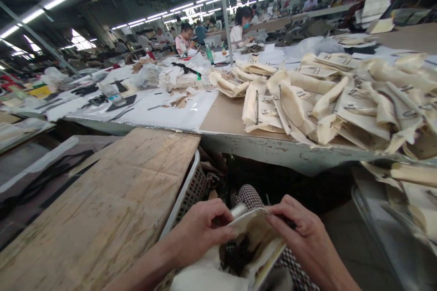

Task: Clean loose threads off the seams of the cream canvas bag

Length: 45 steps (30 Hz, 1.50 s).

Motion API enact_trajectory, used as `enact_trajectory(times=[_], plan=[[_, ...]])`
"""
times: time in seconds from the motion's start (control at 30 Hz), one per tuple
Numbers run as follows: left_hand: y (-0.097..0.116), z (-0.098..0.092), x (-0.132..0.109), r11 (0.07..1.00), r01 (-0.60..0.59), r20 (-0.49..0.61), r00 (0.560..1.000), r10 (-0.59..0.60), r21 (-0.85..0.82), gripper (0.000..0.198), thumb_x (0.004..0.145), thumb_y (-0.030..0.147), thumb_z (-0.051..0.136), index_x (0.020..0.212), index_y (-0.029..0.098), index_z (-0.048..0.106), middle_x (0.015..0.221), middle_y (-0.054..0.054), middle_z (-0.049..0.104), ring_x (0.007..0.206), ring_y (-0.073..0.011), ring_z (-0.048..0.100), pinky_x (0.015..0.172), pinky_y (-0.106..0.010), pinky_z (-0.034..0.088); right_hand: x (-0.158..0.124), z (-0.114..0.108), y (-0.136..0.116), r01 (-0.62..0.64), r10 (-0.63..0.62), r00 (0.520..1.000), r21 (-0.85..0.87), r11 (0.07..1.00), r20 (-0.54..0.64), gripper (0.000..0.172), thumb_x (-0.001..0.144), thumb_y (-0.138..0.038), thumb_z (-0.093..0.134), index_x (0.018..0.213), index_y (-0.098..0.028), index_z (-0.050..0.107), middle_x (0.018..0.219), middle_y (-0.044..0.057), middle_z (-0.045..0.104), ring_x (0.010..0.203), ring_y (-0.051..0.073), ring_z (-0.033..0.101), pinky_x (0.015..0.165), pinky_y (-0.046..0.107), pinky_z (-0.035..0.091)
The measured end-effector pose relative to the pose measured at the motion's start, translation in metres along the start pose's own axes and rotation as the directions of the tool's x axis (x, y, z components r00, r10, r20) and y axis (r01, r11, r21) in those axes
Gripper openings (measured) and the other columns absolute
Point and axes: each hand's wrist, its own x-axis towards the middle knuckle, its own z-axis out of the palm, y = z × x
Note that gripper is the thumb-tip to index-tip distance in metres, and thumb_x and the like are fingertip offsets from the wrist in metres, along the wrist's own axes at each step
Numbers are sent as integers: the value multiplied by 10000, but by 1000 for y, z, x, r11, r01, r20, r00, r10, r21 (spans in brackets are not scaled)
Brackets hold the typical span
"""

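Low in the view, both my hands grip one cream fabric piece (254, 232) over my lap, which is covered in checked cloth (249, 196). My left hand (200, 232) is closed on the piece's left edge, and a small white cylinder (238, 210) pokes out beside its fingers. My right hand (303, 234) is closed on the piece's right edge. Dark material shows inside the folded piece.
A wooden board (112, 209) lies over a white plastic basket (191, 191) to my left. A long worktable (273, 148) ahead carries heaps of cream fabric pieces (341, 100) and white sheets (170, 109). Other people sit working at far tables (239, 27).
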Motion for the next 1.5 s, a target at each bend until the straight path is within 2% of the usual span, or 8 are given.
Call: enact_trajectory(times=[0.2, 0.47, 0.7, 0.87, 1.07, 1.2, 1.27, 1.5], plan=[[-4, -2, -15, 989, 123, 11, 992, -124, 82, 94, 705, 248, 722, 787, 207, 744, 756, 36, 666, 682, -123, 597, 582, -190, 393, -1, -1, 5, 4, -4, 1000, 35, 999, -12, 227, 939, -346, 534, 948, -251, 740, 752, -17, 516, 712, 158, 569, 627, 265, 424], [-11, 21, -15, 987, 10, -177, 984, 20, 163, 177, 772, 218, 618, 622, 161, 692, 619, 24, 621, 614, -108, 574, 585, -213, 348, 7, 0, 11, 48, -48, 999, -22, 999, 1, 227, 942, -325, 533, 967, -233, 739, 779, -2, 543, 728, 164, 597, 644, 271, 446], [-13, 24, -15, 971, -65, -94, 992, 89, 232, 253, 841, 264, 542, 611, 171, 588, 667, 30, 587, 638, -105, 561, 589, -201, 346, -3, 0, 1, 35, -35, 996, 4, 999, -84, 208, 926, -263, 542, 840, -227, 728, 757, -9, 520, 710, 156, 574, 637, 265, 426], [6, 21, -3, 915, -110, -20, 992, 128, 389, 187, 876, 319, 582, 745, 191, 618, 683, 34, 621, 631, -126, 570, 568, -220, 332, -6, -6, -5, 35, -33, 997, 25, 999, -66, 201, 920, -233, 552, 852, -226, 740, 765, -2, 539, 739, 165, 581, 661, 272, 435], [33, 33, 32, 727, -374, 141, 921, 363, 576, 316, 1018, 302, 403, 839, 192, 640, 789, -8, 689, 689, -169, 638, 603, -252, 393, -12, -10, -3, 89, -92, 994, -54, 995, -52, 192, 941, -223, 552, 871, -211, 730, 794, 19, 550, 808, 197, 565, 722, 309, 444], [37, 40, 45, 512, -482, 254, 855, 452, 711, 174, 951, 130, 470, 861, 167, 614, 823, -38, 681, 665, -196, 623, 557, -264, 424, -12, -8, 1, 130, -140, 987, -119, 984, -80, 189, 953, -210, 547, 862, -198, 713, 794, 29, 560, 822, 205, 552, 739, 323, 447], [35, 41, 46, 456, -491, 275, 843, 462, 742, 147, 916, 85, 494, 862, 161, 608, 803, -46, 675, 647, -205, 618, 534, -265, 426, -11, -7, 2, 138, -154, 983, -141, 980, -105, 181, 953, -205, 553, 866, -202, 711, 789, 27, 561, 821, 203, 553, 737, 321, 450], [50, 27, 40, 627, -320, 25, 902, 431, 711, 289, 971, 174, 426, 717, 171, 566, 662, -34, 646, 597, -180, 625, 549, -267, 380, 16, -16, -14, 229, -241, 964, -114, 967, -115, 170, 920, -160, 585, 855, -214, 732, 792, 25, 589, 813, 199, 574, 742, 314, 461]])
